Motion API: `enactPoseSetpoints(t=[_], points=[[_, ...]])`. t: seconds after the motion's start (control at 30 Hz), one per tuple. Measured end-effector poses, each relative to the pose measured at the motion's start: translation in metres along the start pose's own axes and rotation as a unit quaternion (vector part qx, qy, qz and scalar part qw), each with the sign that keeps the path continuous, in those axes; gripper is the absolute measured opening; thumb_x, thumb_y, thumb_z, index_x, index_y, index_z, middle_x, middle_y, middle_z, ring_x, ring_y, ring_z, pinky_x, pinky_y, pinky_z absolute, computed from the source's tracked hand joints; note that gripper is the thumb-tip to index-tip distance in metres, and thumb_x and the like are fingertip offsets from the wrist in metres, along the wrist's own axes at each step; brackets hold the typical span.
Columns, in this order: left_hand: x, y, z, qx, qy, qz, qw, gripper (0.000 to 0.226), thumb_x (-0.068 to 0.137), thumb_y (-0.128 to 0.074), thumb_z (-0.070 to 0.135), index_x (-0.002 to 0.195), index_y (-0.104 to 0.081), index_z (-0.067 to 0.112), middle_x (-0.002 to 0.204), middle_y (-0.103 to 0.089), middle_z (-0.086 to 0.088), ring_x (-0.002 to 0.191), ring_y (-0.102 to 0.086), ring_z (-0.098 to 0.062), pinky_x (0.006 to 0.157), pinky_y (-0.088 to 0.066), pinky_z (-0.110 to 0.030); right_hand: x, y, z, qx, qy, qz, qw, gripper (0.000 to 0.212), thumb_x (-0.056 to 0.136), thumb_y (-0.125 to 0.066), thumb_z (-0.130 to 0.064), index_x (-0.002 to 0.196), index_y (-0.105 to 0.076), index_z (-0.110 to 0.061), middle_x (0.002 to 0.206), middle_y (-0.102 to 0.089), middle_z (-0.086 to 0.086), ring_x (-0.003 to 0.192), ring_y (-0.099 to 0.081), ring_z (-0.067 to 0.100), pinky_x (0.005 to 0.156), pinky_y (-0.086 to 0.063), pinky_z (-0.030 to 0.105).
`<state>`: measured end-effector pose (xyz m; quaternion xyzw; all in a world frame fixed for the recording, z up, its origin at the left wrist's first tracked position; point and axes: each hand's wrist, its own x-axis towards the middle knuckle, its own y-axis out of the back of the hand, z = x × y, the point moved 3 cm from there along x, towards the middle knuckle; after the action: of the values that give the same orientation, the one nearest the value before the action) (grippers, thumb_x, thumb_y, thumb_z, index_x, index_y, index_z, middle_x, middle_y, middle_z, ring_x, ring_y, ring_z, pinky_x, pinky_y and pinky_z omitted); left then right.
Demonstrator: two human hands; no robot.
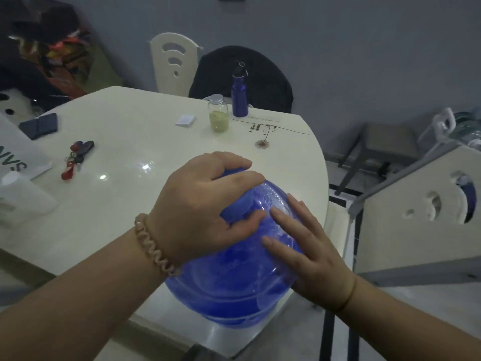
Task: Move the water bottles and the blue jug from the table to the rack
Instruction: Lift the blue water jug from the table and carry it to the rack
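Observation:
A large translucent blue jug point(234, 287) stands at the near right corner of the cream table point(135, 142). My left hand point(203, 207) is wrapped over its neck and cap, gripping it. My right hand point(307, 248) lies flat against the jug's right shoulder with fingers spread. A dark blue metal water bottle point(240, 96) with a black cap stands upright at the table's far edge. At the far right, a grey rack point(442, 131) holds a clear water container, partly cut off by the frame.
A clear jar point(218, 113) of yellowish powder stands next to the metal bottle. Keys point(76, 158), a dark wallet point(39, 125), a small white box point(185, 121) and a white bag point(18, 155) lie on the table. Cream chairs point(174, 61) stand behind and to the right point(416, 217).

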<state>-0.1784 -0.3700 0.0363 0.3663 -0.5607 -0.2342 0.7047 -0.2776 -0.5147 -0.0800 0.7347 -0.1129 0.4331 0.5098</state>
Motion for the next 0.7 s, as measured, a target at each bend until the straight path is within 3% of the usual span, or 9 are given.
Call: enactPoseSetpoints(t=[0.1,0.23,0.4,0.7], points=[[0.001,-0.001,-0.001,-0.008,-0.009,0.003,1.000,0.039,0.074,-0.075,0.031,0.103,-0.070,0.005,0.107,-0.068,-0.014,0.093,-0.063,-0.023,0.081,-0.051,-0.031,0.004,-0.002,-0.002,-0.011,0.029,-0.021,0.999,0.078,0.084,-0.072,-0.033,0.143,-0.021,-0.034,0.153,-0.021,0.002,0.137,-0.025,0.042,0.106,-0.028,0.062],[0.003,-0.004,-0.003,-0.022,-0.002,0.008,1.000,0.034,0.077,-0.073,0.029,0.100,-0.071,0.004,0.096,-0.069,-0.011,0.085,-0.060,-0.018,0.079,-0.047,-0.024,0.009,0.000,-0.001,-0.006,0.021,-0.028,0.999,0.065,0.084,-0.072,-0.030,0.133,-0.029,-0.028,0.140,-0.035,0.007,0.134,-0.029,0.040,0.104,-0.032,0.061],[0.003,-0.005,-0.006,-0.037,-0.023,0.027,0.999,0.028,0.077,-0.072,0.023,0.096,-0.072,0.003,0.092,-0.068,-0.011,0.081,-0.059,-0.019,0.075,-0.049,-0.028,0.009,0.000,-0.004,-0.004,-0.004,-0.047,0.999,0.072,0.080,-0.077,-0.024,0.134,-0.029,-0.028,0.139,-0.035,0.008,0.135,-0.028,0.038,0.101,-0.035,0.061],[0.004,0.001,-0.001,-0.069,-0.047,0.022,0.996,0.026,0.077,-0.070,0.023,0.095,-0.072,0.003,0.092,-0.068,-0.010,0.083,-0.059,-0.016,0.077,-0.049,-0.023,0.006,0.011,-0.026,-0.042,-0.037,-0.069,0.996,0.076,0.079,-0.076,-0.028,0.136,-0.025,-0.031,0.142,-0.032,0.003,0.138,-0.024,0.033,0.099,-0.037,0.062]])
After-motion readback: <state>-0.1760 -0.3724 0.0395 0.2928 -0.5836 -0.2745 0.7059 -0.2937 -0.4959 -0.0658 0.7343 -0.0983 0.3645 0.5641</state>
